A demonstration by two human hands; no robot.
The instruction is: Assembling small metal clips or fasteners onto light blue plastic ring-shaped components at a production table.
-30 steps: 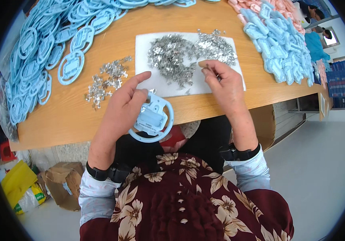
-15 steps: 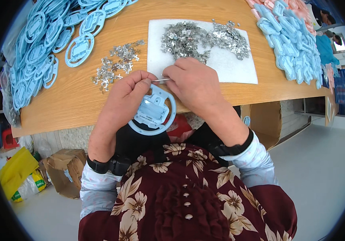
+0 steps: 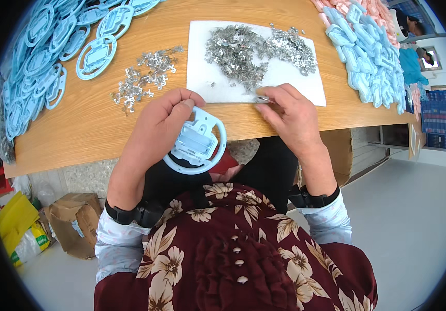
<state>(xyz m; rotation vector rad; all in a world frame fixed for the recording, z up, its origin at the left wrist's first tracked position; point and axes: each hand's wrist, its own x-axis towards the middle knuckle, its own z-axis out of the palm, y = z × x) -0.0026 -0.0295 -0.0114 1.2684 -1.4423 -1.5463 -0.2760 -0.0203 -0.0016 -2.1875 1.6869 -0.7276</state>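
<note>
My left hand (image 3: 162,127) grips the upper left rim of a light blue plastic toy steering wheel (image 3: 196,144). The wheel hangs in front of the table edge, its inner side with a battery compartment facing up. Between the thumb and fingers of my right hand (image 3: 294,116) is a thin metal tool (image 3: 262,99), most likely tweezers, mostly hidden by the fingers. Its tip lies over the near edge of a white foam pad (image 3: 199,78). Heaped on that pad are small shiny metal contact pieces (image 3: 236,54). More loose metal pieces (image 3: 142,83) lie on the wood beside it.
Blue steering wheel shells (image 3: 39,62) pile up at the table's left. Blue plastic parts (image 3: 365,62) and pink ones (image 3: 381,18) are heaped at the right. Cardboard boxes (image 3: 72,228) stand below the wooden table (image 3: 103,129). People are at the far right.
My right hand has moved right with the metal tool, away from the steering wheel and to the pad's near edge. My left hand still holds the wheel in nearly the same spot.
</note>
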